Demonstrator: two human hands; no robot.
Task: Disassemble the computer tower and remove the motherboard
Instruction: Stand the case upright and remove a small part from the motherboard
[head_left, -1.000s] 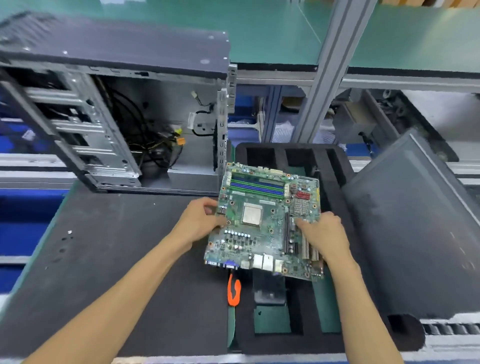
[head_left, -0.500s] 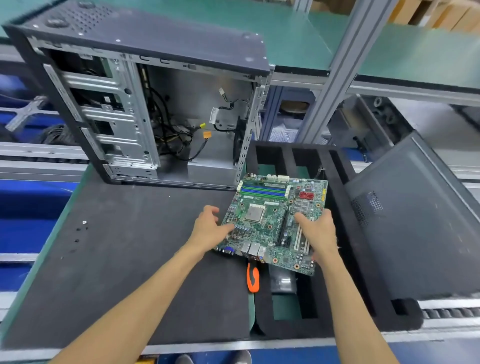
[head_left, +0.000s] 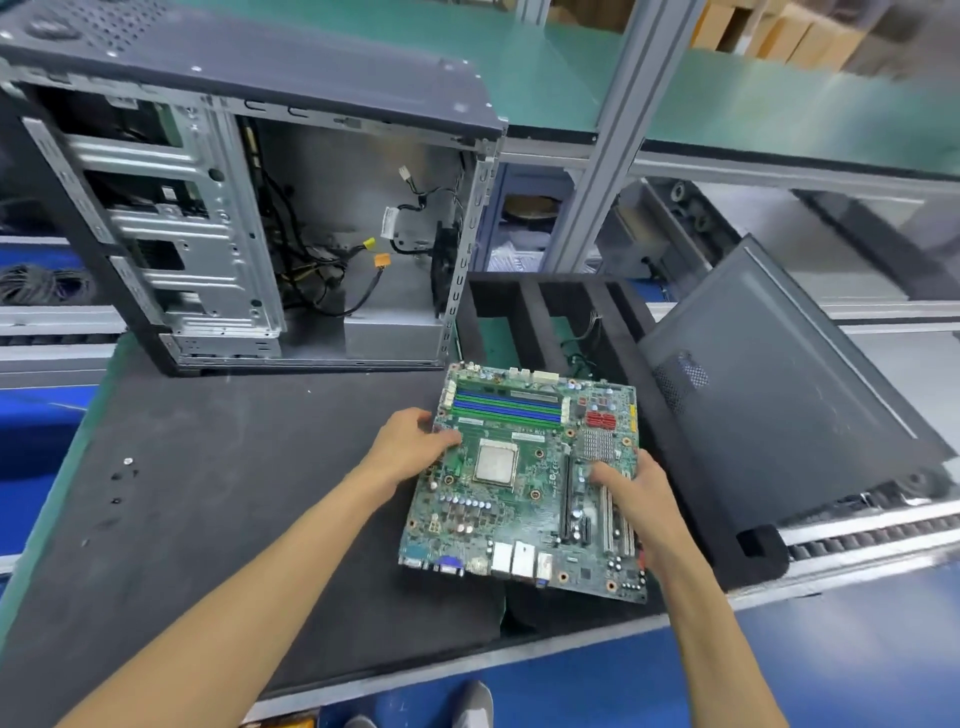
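The green motherboard (head_left: 524, 499) is out of the case and held flat over the near part of the black foam tray (head_left: 613, 312). My left hand (head_left: 410, 447) grips its left edge, thumb on top near the CPU socket. My right hand (head_left: 634, 499) holds its right edge by the expansion slots. The opened computer tower (head_left: 249, 218) stands at the back left on the dark mat (head_left: 218, 509), its side off, with loose cables and orange and yellow connectors inside.
The tower's dark side panel (head_left: 779, 389) leans on the right of the foam tray. A few small screws (head_left: 127, 461) lie on the mat at left. A grey aluminium post (head_left: 608, 130) rises behind the tray. Conveyor rails run along the back and right.
The motherboard has come nearer to me and lower over the tray, both hands still on it. It now covers the orange-handled tool seen earlier. The view has shifted up and right.
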